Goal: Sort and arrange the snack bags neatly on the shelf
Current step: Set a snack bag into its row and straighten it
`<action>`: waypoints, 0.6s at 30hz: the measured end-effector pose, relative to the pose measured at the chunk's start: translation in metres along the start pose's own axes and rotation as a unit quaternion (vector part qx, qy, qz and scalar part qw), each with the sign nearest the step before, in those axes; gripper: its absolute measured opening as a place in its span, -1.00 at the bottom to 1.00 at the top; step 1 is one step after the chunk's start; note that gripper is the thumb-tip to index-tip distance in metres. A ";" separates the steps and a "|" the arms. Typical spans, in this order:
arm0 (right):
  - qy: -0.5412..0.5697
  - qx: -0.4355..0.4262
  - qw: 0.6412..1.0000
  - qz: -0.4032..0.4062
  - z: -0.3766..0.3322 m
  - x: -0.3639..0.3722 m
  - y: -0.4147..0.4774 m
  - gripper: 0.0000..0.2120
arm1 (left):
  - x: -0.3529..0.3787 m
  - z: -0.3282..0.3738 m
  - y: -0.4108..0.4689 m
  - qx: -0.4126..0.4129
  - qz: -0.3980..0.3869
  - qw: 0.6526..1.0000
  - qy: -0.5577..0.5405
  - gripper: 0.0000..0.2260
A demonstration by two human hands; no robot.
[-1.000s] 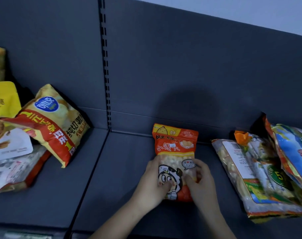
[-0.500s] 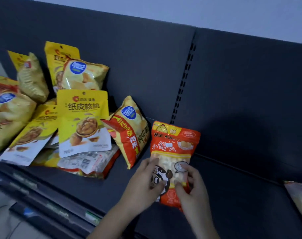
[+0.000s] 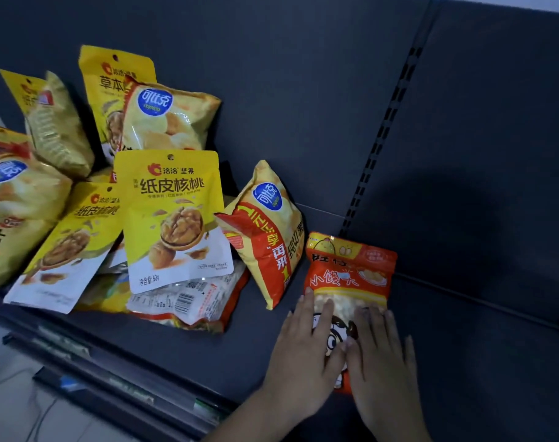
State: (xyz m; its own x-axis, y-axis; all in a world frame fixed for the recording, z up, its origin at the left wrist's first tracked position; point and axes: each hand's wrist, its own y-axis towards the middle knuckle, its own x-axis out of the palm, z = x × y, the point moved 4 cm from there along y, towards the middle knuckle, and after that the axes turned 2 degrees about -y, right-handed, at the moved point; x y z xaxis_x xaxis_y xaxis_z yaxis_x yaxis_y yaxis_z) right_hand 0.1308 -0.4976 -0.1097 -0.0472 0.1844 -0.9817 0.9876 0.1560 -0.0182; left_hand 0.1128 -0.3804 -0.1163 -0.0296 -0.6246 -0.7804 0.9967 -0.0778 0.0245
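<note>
Low in the right half of the frame, an orange snack bag (image 3: 351, 272) lies flat on the dark grey shelf (image 3: 192, 355). Its top edge reaches toward the foot of the slotted upright (image 3: 380, 138) in the back panel (image 3: 303, 90). Both hands lie on its lower half. The left hand (image 3: 303, 355) rests palm down over the bag's left side, fingers straight, the fingertips reaching the clear window in the packaging. The right hand (image 3: 383, 365) lies flat beside it over the bag's right side, fingers also straight. The two hands touch over the cartoon face printed on the front. Neither hand curls around the bag; both press on it from above.

Just left of the orange bag, a yellow and red chip bag (image 3: 265, 237) stands tilted, close to the orange bag's upper left corner; whether they touch I cannot tell. Further left, a loose heap of yellow bags fills the left half of the frame. A walnut pouch (image 3: 176, 218) leans at the front of the heap, with a second walnut pouch (image 3: 64, 250) tilted at its left. Under them lies a clear packet (image 3: 189, 301) with a barcode facing up. Behind, a pale chip bag (image 3: 169, 119) leans against a tall yellow pouch (image 3: 112, 74), and a gold crinkled bag (image 3: 58, 126) stands at upper left. Another chip bag (image 3: 13, 202) is cut off by the left edge. Along the lower left runs the shelf's front rail (image 3: 112, 387), blurred.
</note>
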 end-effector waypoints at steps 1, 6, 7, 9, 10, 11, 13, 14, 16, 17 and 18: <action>0.000 0.009 1.000 -0.016 0.001 -0.003 0.000 -0.13 | 0.001 0.000 0.000 0.003 0.000 1.000 0.002 -0.24; -0.007 0.002 1.000 -0.027 -0.001 -0.004 -0.004 -0.11 | 0.000 0.004 -0.002 -0.003 -0.002 1.000 0.023 -0.20; -0.005 -0.004 1.000 -0.026 0.000 -0.002 -0.004 -0.12 | -0.001 0.004 -0.002 -0.003 -0.001 1.000 0.022 -0.19; 0.005 -0.021 1.000 -0.008 0.002 -0.001 -0.003 -0.14 | 0.000 0.004 -0.002 -0.005 -0.001 1.000 0.019 -0.19; 0.012 -0.027 1.000 0.000 0.002 -0.001 -0.004 -0.16 | 0.001 0.004 -0.002 -0.007 0.000 1.000 0.020 -0.19; 0.017 -0.032 0.999 0.002 0.002 -0.001 -0.005 -0.21 | 0.001 0.004 -0.002 -0.008 0.001 1.000 0.021 -0.20; 0.022 -0.034 0.999 -0.008 0.002 -0.001 -0.007 -0.37 | 0.003 0.003 -0.002 -0.008 0.004 1.000 0.028 -0.21; 0.019 -0.034 0.999 -0.015 0.003 -0.002 -0.007 -0.45 | 0.003 0.002 -0.002 -0.009 0.007 0.999 0.031 -0.21; 0.014 -0.039 0.999 -0.017 0.004 -0.002 -0.006 -0.48 | 0.004 0.001 -0.002 -0.014 0.013 0.999 0.038 -0.23; 0.015 -0.040 0.999 -0.016 0.005 -0.003 -0.006 -0.48 | 0.004 0.002 -0.003 -0.019 0.011 0.999 0.043 -0.27; 0.019 -0.040 0.999 -0.015 0.005 -0.003 -0.006 -0.48 | 0.004 0.003 -0.004 -0.023 0.007 0.999 0.047 -0.31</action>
State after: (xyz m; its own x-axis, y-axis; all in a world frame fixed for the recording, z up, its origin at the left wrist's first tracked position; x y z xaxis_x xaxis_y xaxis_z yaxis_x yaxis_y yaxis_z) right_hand 0.1258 -0.5039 -0.1078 -0.0833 0.2156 -0.9729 0.9708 0.2379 -0.0304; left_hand 0.1085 -0.3847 -0.1178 -0.0105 -0.5493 -0.8356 0.9994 -0.0328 0.0090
